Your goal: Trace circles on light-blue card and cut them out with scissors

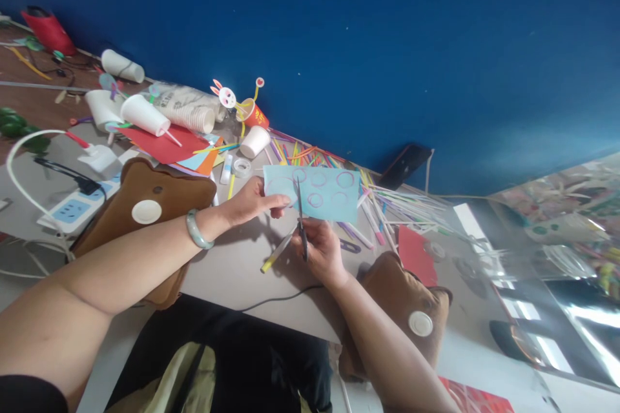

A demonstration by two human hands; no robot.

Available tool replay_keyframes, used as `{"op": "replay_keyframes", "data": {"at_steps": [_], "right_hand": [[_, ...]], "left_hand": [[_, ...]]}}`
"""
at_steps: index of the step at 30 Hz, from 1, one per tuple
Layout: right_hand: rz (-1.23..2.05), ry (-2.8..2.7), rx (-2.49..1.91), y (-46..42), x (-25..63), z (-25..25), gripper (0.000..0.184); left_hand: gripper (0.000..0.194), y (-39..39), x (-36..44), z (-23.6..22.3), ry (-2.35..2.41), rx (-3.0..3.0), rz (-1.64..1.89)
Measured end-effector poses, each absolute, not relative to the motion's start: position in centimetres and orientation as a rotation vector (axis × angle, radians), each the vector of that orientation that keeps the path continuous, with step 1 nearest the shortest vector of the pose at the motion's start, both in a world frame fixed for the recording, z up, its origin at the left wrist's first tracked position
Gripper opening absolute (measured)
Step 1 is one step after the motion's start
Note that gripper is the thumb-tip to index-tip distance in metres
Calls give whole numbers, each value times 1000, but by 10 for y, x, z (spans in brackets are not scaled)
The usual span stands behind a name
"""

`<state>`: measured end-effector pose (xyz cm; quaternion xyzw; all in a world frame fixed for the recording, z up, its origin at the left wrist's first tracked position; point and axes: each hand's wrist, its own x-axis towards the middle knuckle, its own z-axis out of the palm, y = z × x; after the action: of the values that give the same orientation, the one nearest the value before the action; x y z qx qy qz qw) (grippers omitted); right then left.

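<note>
A light blue sheet of paper [327, 188] with several purple circles drawn on it is held up over the table. My left hand [256, 199] pinches its left end between thumb and fingers. In my right hand [320, 248] is a pair of scissors [299, 206], my fingers closed round the handles. The blades lie across the paper, between the left end and the drawn circles; whether they have cut into it I cannot tell. Just left of my right hand, a marker with a yellow-green end [274, 257] lies on the table.
Brown cushion-like pads [167, 197] lie on both sides. Many coloured sticks or straws [334, 161] spread along the blue wall. Paper cups [254, 142], red paper [165, 141], a tape roll [241, 168] and a power strip [80, 210] are at the left. A dark cable [285, 299] crosses the front.
</note>
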<state>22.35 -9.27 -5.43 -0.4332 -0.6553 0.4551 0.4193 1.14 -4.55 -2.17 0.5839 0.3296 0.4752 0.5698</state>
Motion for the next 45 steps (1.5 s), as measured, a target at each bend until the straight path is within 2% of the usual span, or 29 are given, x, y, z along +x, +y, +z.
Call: {"op": "replay_keyframes", "data": {"at_steps": [6,24,45], "right_hand": [[1138,-1666,-1151,-92,223,-51,42],[1106,-1807,-1197,-93,220,-37,28],[1152,-1806,-1208,-94,221,-33,32]], "left_hand": [[21,-45,11,-21,766,1361,1122],[21,-43,9,-25,749,1383,1129],[21,-41,8,-27,714,1383,1158]]}}
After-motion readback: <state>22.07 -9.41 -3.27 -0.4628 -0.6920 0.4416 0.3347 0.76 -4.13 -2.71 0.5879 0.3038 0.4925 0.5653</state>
